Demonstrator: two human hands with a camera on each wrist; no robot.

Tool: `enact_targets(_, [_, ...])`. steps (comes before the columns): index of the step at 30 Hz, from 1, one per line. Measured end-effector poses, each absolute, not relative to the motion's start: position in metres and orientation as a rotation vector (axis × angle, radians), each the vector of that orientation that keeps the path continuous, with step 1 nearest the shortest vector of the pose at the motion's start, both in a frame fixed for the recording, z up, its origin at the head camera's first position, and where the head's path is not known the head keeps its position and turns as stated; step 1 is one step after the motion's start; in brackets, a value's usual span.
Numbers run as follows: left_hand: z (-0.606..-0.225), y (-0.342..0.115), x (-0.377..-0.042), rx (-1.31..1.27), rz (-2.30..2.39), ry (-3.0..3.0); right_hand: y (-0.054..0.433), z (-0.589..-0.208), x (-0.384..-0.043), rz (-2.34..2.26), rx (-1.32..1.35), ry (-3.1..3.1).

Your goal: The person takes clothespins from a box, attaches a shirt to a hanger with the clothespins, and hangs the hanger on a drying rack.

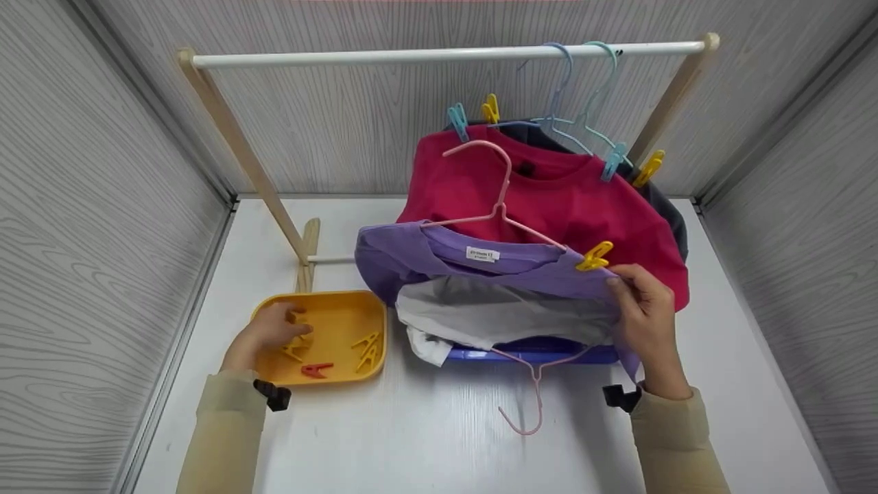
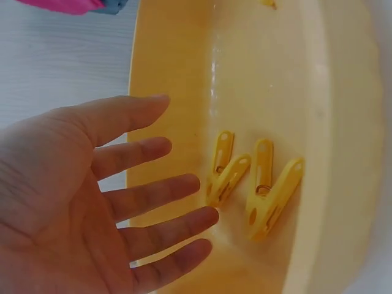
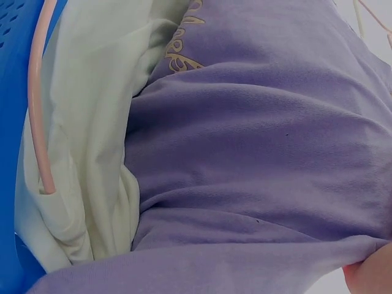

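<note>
My right hand [image 1: 648,312] pinches the shoulder of a purple shirt [image 1: 528,267], just beside a yellow clothespin [image 1: 594,256] clipped there. A pink hanger [image 1: 499,206] sits inside the shirt's neck, its hook pointing up. At left, my left hand [image 1: 273,326] reaches into a yellow basin [image 1: 378,302]. In the left wrist view its fingers are spread and hold nothing, near two yellow clothespins [image 2: 269,190]. A red clothespin [image 1: 317,370] also lies in the basin. The right wrist view shows the purple cloth [image 3: 263,153] pulled taut, with part of a finger at its edge.
Behind, a red shirt [image 1: 466,178] and a dark garment [image 1: 675,219] hang with blue and yellow clothespins from the rack's white bar [image 1: 377,56]. A whitish garment [image 1: 480,312] lies on a blue basket [image 1: 473,355]; another pink hanger [image 1: 537,398] sticks out toward the front.
</note>
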State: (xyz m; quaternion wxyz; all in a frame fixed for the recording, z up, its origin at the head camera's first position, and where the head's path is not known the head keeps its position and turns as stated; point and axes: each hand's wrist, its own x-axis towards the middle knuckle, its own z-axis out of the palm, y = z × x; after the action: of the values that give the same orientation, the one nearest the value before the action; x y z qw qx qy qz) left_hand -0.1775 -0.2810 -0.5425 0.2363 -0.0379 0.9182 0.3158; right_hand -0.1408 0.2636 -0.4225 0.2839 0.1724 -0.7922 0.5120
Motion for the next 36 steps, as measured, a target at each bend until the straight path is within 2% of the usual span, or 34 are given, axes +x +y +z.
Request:
enact_targets(11, [-0.548,-0.267,-0.183,-0.06,0.917,2.43,0.262,-0.421,-0.14,1.367,0.454,-2.115])
enact_targets(18, [-0.555,-0.254,-0.189,0.209,1.006,2.3,0.259,-0.418,-0.138,1.36,0.455,-2.111])
enact_targets(28, [-0.558,-0.234,-0.192,0.324,0.85,2.372,0.261,-0.421,-0.139,1.345,0.451,-2.128])
enact_targets(36, [-0.56,-0.224,-0.192,0.222,0.65,2.464,0.26,-0.42,-0.138,1.336,0.45,-2.135])
